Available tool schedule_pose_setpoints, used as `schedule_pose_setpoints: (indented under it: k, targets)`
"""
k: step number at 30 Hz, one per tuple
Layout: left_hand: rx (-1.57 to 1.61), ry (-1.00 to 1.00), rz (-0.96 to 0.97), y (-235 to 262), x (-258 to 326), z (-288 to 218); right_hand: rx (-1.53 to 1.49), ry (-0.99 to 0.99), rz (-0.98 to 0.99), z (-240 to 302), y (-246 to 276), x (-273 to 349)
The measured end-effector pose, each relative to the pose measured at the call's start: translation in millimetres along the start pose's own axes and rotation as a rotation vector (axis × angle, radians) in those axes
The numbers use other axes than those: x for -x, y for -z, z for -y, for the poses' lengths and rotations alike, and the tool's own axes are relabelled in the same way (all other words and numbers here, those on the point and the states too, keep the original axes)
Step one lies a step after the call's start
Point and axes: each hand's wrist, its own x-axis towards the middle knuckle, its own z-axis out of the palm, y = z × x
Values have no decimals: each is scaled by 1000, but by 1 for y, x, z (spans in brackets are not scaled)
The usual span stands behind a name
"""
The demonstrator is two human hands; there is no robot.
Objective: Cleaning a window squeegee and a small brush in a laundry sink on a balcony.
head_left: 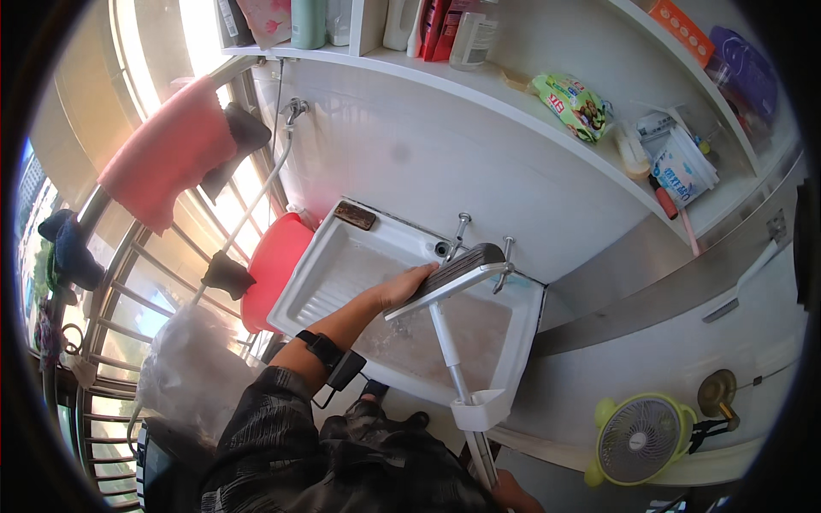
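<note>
A flat mop with a white head and a grey pad (462,267) is held tilted over a white washing sink (295,295). My left hand (407,286) grips the pad's left part, its fingertips against the grey cloth. From the head, the mop's white pole (445,338) runs down through a white plastic sleeve (479,410) towards me. At the lower edge my right hand (513,494) is closed round the pole's lower part, only partly in view. Cloudy water (466,329) lies in the basin under the mop head. Behind the head are metal taps (462,224).
A brown soap bar or brush (355,215) rests on the sink's back left corner. Left of the sink stands a pink-red basin (269,265). Above hangs a white shelf (505,85) with bottles and packets. A green fan (640,440) stands right.
</note>
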Motion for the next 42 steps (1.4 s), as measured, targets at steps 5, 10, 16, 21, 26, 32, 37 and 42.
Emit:
schedule_pose_setpoints:
  k: [5,10,16,21,26,32,37,42]
  targets:
    - [-109,-162,-30,-20,21,-127,-71,-50,75,33,11,-26]
    - [-63,-393,-173,-51,33,-132,-212,-21,-108,35,-5,-100]
    - [-491,-564,-95,-86,51,-117,-383,287,-297,91,-13,-164]
    - [-480,-749,102,-90,55,-107,-34,432,-445,33,-37,-176]
    - [-302,-389,6,-29,17,-15,77,348,-664,53,-30,-147]
    - [-235,-226,78,-39,-5,33,253,226,-757,36,-20,-143]
    - [-272,-565,149,-87,15,-72,383,181,-718,15,-20,-153]
    - [-357,-760,86,-103,27,-114,368,189,-707,48,-15,-155]
